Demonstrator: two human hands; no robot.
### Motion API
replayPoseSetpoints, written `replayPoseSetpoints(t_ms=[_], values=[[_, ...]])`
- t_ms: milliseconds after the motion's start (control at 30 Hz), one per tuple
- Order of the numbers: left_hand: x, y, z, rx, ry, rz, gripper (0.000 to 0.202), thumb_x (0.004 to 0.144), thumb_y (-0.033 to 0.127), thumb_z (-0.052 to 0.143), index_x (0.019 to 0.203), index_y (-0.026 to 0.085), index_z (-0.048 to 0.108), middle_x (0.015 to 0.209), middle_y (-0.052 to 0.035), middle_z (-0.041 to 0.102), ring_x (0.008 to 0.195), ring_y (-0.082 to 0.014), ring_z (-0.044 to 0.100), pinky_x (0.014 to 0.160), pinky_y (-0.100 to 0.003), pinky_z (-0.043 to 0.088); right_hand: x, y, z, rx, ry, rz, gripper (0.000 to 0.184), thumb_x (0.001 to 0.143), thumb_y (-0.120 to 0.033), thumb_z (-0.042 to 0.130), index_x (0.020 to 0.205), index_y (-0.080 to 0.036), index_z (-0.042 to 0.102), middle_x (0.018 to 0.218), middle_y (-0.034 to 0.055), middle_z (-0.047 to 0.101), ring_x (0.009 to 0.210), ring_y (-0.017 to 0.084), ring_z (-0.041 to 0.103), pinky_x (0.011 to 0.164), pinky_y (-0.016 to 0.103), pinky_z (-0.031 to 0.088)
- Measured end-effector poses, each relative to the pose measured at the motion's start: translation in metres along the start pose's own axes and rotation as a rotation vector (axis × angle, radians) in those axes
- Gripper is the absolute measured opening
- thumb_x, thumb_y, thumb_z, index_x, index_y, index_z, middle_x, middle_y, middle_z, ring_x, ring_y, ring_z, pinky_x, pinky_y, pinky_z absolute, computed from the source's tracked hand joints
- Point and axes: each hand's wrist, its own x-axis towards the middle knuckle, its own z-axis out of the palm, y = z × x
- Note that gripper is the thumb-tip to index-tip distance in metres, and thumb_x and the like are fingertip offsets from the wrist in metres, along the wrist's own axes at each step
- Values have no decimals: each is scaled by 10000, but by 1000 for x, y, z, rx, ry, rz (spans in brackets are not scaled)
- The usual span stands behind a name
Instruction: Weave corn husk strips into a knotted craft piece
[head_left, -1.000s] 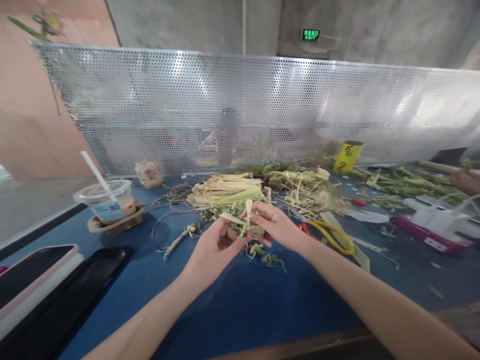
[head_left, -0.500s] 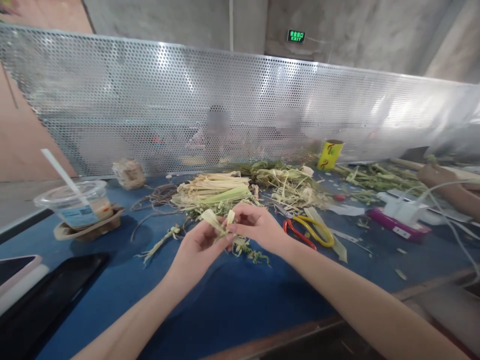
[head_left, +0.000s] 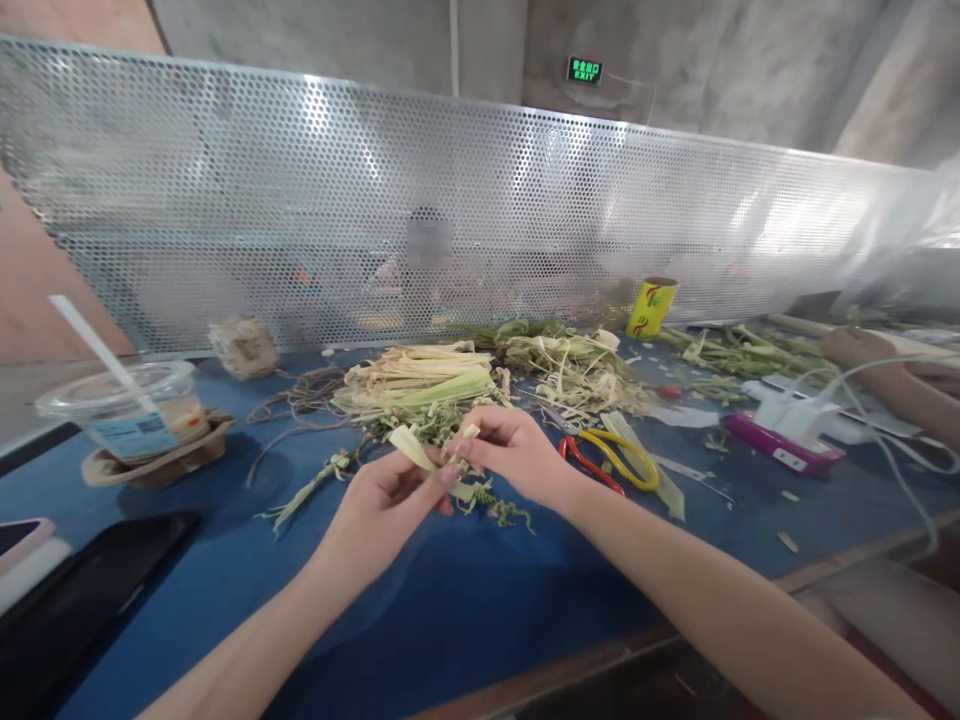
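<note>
My left hand [head_left: 397,490] pinches a pale green strip of husk [head_left: 411,446] whose broad end sticks up past the fingers. Close against it, my right hand [head_left: 514,450] has thumb and forefinger closed on the same folded piece; how the strip runs between the fingers is hidden. Below my right hand hangs or lies a curled green sprig [head_left: 504,508]; I cannot tell whether it is held. Just beyond both hands rests a stack of dried corn husks [head_left: 420,375]. Scissors [head_left: 619,460] with red and yellow handles lie right of my right hand, beside a loose husk strip [head_left: 664,490].
A lidded cup with a straw [head_left: 124,405], a phone [head_left: 22,545] and a black tray-like object [head_left: 97,600] are at left. Twine [head_left: 300,400] lies near the husks. At right are a yellow roll [head_left: 651,306], a purple power strip [head_left: 784,442] and another person's hand [head_left: 859,350]. A perforated metal screen [head_left: 450,170] stands behind.
The view has shifted slightly, so things sit a little further left. Both hands remain together on the husk; the strip's small end at my right fingertips shows less than before.
</note>
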Motion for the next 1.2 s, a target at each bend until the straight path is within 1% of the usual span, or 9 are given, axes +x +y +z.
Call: replayPoseSetpoints(t_ms=[133, 267, 433, 567, 667, 800, 967, 1067, 1200], values=[[1, 1, 0, -3, -13, 0, 201, 713, 337, 571, 650, 150, 609, 522, 21, 591, 499, -87, 520, 491, -166, 401, 1, 0, 1, -1, 92, 19, 223, 730, -310, 596, 589, -154, 523, 468, -62, 456, 442, 47, 396, 473, 197, 325], [0, 2, 3, -50, -26, -37, 214, 703, 358, 577, 722, 150, 619, 554, 13, 606, 540, -108, 542, 528, -186, 424, 1, 2, 1, 62, 133, 36, 214, 742, -319, 584, 616, -146, 562, 458, -56, 469, 426, 45, 391, 454, 200, 305], [-1, 1, 7, -49, -24, -56, 248, 703, 389, 569, 685, 143, 599, 502, 10, 587, 507, -114, 526, 515, -202, 416, 2, 4, -1, 59, 146, 62, 227, 735, -350, 584, 642, -143, 578, 463, -53, 454, 431, 48, 391, 441, 196, 301], [1, -5, 4, -82, 29, -68, 282, 675, 420, 598, 732, 145, 585, 562, 2, 606, 536, -126, 556, 520, -211, 423, 2, 4, -3, -115, 62, 102, 283, 777, -435, 497, 721, -159, 527, 558, -44, 461, 447, 50, 352, 431, 196, 289], [4, -8, -1, -139, 104, -79, 340, 635, 424, 638, 819, 146, 571, 700, -15, 639, 588, -129, 579, 521, -208, 430, -1, 1, -5, -301, -41, 110, 270, 749, -440, 536, 804, -183, 471, 639, -46, 444, 507, 60, 364, 459, 192, 305], [6, -10, -4, -177, 98, -81, 327, 654, 422, 625, 815, 146, 557, 689, 1, 629, 598, -118, 575, 554, -212, 441, -4, -3, -4, -533, -219, 72, 239, 738, -379, 572, 678, -178, 457, 555, -61, 402, 497, 65, 366, 464, 194, 294], [5, -11, -5, -122, 73, -83, 363, 669, 435, 606, 872, 141, 537, 611, 5, 613, 589, -134, 568, 559, -230, 426, -5, -8, -3, -592, -257, 50, 296, 858, -323, 386, 644, -164, 516, 542, -35, 484, 482, 65, 440, 501, 195, 338], [5, -11, -8, -6, 48, -44, 307, 717, 442, 549, 774, 141, 576, 619, -12, 602, 580, -126, 533, 534, -219, 398, -4, -10, -5, -629, -269, -57, 307, 850, -299, 402, 589, -162, 490, 529, -35, 466, 491, 65, 416, 499, 192, 320], [6, -12, -11, 81, 5, -1, 355, 755, 447, 489, 603, 144, 596, 703, -37, 595, 617, -120, 504, 541, -207, 392, -3, -9, -10, -649, -290, -135, 315, 850, -286, 397, 571, -162, 472, 530, -35, 449, 491, 62, 400, 497, 188, 307]])
